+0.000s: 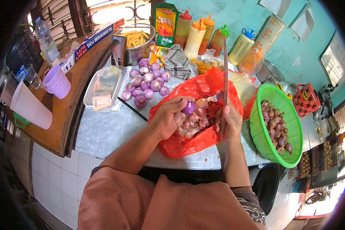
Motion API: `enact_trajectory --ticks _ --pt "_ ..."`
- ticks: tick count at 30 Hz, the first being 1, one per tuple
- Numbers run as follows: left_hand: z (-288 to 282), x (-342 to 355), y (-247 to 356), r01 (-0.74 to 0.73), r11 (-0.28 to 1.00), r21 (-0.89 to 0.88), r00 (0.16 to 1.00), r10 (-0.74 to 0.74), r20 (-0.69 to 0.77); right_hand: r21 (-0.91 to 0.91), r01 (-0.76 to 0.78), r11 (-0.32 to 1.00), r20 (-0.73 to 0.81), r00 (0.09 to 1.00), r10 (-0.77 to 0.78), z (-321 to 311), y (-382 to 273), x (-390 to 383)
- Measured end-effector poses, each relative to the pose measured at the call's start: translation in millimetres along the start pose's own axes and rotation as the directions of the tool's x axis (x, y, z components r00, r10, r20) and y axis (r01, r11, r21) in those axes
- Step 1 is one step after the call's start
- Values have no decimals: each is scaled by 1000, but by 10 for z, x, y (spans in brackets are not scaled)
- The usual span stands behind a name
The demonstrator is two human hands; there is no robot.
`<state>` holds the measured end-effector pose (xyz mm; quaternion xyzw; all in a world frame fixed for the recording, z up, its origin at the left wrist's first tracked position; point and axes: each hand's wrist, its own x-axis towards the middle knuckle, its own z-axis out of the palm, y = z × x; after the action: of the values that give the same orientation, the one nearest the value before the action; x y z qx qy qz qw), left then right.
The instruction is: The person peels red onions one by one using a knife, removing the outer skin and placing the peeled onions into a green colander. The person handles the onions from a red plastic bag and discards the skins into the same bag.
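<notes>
In the middle of the table lies an open red plastic bag (176, 148) with papery onion skins (193, 128) inside. My left hand (165, 120) is over its left side, closed on a small peeled purple shallot (189, 107). Over the bag's right side my right hand (230, 120) grips a long knife (225, 73), its blade pointing up and away from me. To the left, several peeled purple shallots (147, 82) sit in a heap. A green plastic basket (295, 153) at the right contains unpeeled shallots (274, 126).
A clear plastic box with banknotes (102, 100) and a black pen (132, 108) lie left of the bag. Sauce bottles (195, 38) and a metal pot (136, 57) stand behind. On the brown table at left are a purple cup (57, 79) and an aluminium foil box (90, 46).
</notes>
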<state>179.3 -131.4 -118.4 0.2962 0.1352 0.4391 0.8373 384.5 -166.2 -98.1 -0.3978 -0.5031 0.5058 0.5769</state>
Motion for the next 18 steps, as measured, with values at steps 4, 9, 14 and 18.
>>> enact_trajectory --ticks 4,9,14,18 --pt "2 5 23 -10 999 -33 1000 10 15 -104 121 987 -72 989 -129 -89 105 88" --pt "68 -69 71 -53 992 114 998 51 21 -257 113 960 -114 983 -147 -168 204 154" --pt "97 -70 103 -54 998 21 990 51 135 -443 114 889 -51 987 -151 -83 129 122" --pt "168 -177 344 -284 905 316 959 273 80 -535 183 825 -18 974 -228 -55 115 121"
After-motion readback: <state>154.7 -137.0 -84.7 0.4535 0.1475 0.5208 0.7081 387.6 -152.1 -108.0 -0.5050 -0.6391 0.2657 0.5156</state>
